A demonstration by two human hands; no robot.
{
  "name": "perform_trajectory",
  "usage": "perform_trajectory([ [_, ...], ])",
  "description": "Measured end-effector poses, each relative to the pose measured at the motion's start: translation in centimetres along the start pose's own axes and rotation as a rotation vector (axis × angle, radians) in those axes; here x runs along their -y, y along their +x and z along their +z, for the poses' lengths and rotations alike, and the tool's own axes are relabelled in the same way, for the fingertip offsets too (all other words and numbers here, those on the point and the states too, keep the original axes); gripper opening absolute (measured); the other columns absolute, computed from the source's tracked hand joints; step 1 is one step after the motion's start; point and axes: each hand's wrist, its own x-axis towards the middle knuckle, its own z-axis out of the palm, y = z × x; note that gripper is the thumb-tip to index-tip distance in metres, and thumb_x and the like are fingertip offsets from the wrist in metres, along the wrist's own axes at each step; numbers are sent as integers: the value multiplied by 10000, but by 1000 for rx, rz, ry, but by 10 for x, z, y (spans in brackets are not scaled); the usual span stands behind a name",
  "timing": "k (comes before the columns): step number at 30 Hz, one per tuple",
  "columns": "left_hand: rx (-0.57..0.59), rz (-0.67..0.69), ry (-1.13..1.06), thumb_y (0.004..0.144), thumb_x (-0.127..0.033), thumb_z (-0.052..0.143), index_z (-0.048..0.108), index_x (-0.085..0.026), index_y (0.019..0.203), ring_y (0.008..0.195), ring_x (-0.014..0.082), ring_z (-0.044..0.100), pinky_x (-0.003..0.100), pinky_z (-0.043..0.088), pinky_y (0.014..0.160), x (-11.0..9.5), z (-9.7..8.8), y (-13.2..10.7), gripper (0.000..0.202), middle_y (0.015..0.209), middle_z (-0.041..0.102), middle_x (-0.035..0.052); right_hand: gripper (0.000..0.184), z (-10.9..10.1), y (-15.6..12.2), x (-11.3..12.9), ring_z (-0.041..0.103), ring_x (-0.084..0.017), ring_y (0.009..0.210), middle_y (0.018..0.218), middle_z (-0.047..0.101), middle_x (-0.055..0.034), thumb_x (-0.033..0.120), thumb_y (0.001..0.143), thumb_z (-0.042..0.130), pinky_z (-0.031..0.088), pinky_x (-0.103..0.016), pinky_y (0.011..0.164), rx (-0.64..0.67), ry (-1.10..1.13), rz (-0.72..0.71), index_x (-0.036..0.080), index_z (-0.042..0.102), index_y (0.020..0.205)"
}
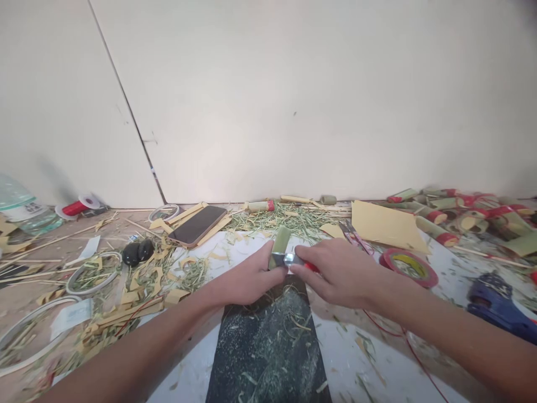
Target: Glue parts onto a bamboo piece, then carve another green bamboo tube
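Observation:
My left hand [255,274] is closed around a short green bamboo tube [282,239], which stands tilted up between thumb and fingers. My right hand [335,268] grips a red-handled knife [309,266]; its shiny metal part presses against the tube's near side. Both hands meet above the far end of a dark, dusty board [268,352], strewn with thin green shavings. The fingers partly hide the tube's lower end and the knife's handle.
A phone [198,225] lies left of a shavings heap [293,221]. Finished-looking bamboo tubes with red bands [436,215] pile up at right. Nearby are yellow card [386,226], scissors [356,235], pink tape [409,267] and a blue tool [499,308]. A bottle [25,207] stands far left.

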Motion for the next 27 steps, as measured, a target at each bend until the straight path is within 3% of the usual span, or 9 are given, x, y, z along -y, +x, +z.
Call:
perform_trajectory([
  [5, 59, -58, -1, 881, -325, 465, 387, -215, 841, 646, 132, 366, 289, 360, 573, -1, -1, -1, 141, 745, 396, -17, 412, -17, 2, -34, 429, -150, 522, 562, 505, -9, 442, 961, 272, 249, -283, 534, -158, 52, 191, 210, 400, 645],
  [9, -10, -25, 53, 864, -285, 473, 428, -204, 903, 740, 153, 426, 315, 404, 667, 1, 1, 1, 100, 825, 462, 3, 374, -8, -4, -10, 425, -146, 526, 568, 507, -5, 427, 950, 309, 213, -277, 521, -44, 81, 59, 205, 452, 686],
  [12, -44, -23, 52, 829, -261, 500, 441, -193, 975, 837, 176, 467, 346, 424, 757, 3, 2, 2, 171, 921, 518, 23, 368, 5, -7, 15, 436, -149, 535, 576, 527, -18, 423, 947, 327, 188, -278, 515, 42, 74, -23, 198, 509, 718],
  [14, -45, -22, 55, 818, -253, 503, 441, -186, 989, 849, 179, 471, 353, 424, 776, 4, 3, 2, 194, 937, 525, 25, 366, 8, -6, 19, 449, -152, 539, 577, 537, -24, 416, 949, 328, 184, -278, 513, 54, 60, -46, 196, 524, 734],
  [17, -38, -15, 76, 850, -270, 471, 438, -189, 956, 802, 170, 456, 344, 417, 741, 3, 3, 0, 137, 896, 506, 19, 356, 3, -1, 2, 458, -156, 536, 582, 546, -23, 418, 951, 325, 195, -277, 514, 10, 43, -6, 199, 505, 736],
  [22, -1, -76, 68, 881, -355, 459, 410, -214, 864, 688, 158, 405, 317, 384, 625, 1, 1, -3, 150, 783, 436, 2, 406, -11, 6, -33, 440, -147, 529, 565, 504, -11, 431, 968, 267, 254, -279, 531, -139, 68, 198, 208, 392, 653],
  [27, -28, -47, 56, 861, -282, 473, 448, -203, 947, 797, 174, 454, 335, 410, 719, 0, 3, -1, 119, 879, 498, 12, 376, 2, -3, -2, 428, -147, 537, 576, 508, -10, 428, 957, 296, 208, -278, 514, -6, 99, -3, 205, 451, 697],
])
